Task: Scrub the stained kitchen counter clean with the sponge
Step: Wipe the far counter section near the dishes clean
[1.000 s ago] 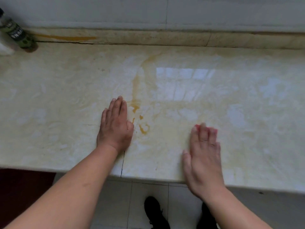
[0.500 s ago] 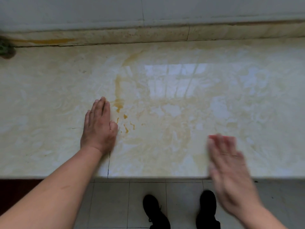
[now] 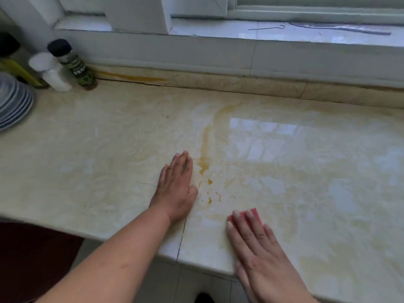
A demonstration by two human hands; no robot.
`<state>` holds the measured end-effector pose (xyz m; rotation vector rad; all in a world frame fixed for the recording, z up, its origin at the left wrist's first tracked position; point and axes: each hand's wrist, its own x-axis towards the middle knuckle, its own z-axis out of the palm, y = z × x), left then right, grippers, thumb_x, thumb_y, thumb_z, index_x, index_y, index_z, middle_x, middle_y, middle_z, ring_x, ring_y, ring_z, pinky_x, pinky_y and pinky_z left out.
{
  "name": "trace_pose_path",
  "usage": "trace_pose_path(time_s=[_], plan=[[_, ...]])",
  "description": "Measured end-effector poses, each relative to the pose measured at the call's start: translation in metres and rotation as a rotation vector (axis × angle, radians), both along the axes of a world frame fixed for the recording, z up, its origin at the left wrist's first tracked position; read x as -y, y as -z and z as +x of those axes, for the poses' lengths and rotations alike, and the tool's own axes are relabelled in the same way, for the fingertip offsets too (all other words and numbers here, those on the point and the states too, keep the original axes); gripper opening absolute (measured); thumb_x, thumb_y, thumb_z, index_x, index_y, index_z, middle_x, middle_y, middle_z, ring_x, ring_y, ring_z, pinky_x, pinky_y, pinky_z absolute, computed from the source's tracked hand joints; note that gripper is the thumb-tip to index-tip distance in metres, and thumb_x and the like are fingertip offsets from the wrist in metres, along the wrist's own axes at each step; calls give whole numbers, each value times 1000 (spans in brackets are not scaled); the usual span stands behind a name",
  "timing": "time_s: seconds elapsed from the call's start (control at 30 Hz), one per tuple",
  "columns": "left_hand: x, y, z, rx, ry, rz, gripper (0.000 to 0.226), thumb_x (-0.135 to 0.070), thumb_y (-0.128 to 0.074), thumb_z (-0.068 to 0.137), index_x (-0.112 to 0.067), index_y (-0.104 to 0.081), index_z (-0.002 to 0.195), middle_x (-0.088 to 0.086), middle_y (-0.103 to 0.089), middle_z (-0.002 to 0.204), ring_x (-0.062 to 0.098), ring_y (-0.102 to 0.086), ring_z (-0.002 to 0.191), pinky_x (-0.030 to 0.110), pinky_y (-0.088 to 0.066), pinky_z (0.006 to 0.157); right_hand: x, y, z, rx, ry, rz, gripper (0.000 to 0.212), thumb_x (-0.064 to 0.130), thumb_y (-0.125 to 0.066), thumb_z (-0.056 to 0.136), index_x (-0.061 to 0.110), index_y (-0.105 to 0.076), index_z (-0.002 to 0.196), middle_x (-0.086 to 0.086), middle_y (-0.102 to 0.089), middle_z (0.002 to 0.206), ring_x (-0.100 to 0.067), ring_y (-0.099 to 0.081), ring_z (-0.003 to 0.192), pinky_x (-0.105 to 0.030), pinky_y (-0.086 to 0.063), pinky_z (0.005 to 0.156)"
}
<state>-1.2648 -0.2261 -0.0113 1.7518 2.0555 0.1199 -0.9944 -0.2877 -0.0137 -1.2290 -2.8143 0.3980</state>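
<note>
Head view: the right hand (image 3: 260, 243) presses flat on a red sponge (image 3: 254, 213) at lower centre of the frame, its grip spread open with the fingers (image 3: 237, 219) laid over the sponge rather than curled round it, so only the far edge of the sponge shows. The left hand (image 3: 177, 189) lies palm-down and open just left of it, bracing on the tabletop (image 3: 87, 149) and holding nothing. Between and beyond the two hands sit small orange drops (image 3: 209, 200), and a longer orange streak (image 3: 205, 143) runs up toward mid-frame; a paler yellow film spreads right of it. More orange residue (image 3: 135, 78) lines the seam below the sill. To do this stroke well, I judge the sponge should be pushed forward over the drops with firm, even pressure, then worked along the streak in short overlapping passes. A dark-capped bottle (image 3: 72, 64), a white shaker (image 3: 51, 72) and stacked plates (image 3: 13, 101) stand well apart at upper left.
</note>
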Motion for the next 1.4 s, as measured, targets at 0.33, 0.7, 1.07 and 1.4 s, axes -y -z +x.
trace_pose_path(time_s=[0.33,0.7,1.07,1.4], plan=[[64,17,-45,-150,-123,26,88,-71,-8,89,-29,13,164,-12,34,166,11,35,152,40,17,125,-51,-13,-90,-13,-88,-106,70,40,-33,101,27,0,161,8,15,168,-19,21,153,-39,4,121],[67,27,-44,-234,-110,164,87,-64,-45,93,-21,-24,165,-2,-10,175,23,-9,161,48,-14,120,-231,-4,-183,21,154,-101,67,37,-26,102,23,2,161,0,18,168,-25,22,153,-44,4,124],[65,32,-45,-289,-99,224,89,-63,-52,83,-15,-43,157,5,-28,170,31,-32,154,53,-29,114,-197,-14,-57,19,164,-80,65,42,-22,97,28,-19,160,8,-4,169,-18,4,156,-50,-23,121],[63,32,-47,-304,-87,272,89,-63,-54,80,-14,-50,153,7,-37,166,32,-38,150,52,-29,113,-287,-9,-192,45,189,-59,77,49,-22,90,14,-21,158,-12,-14,167,-41,-7,152,-54,-20,121]])
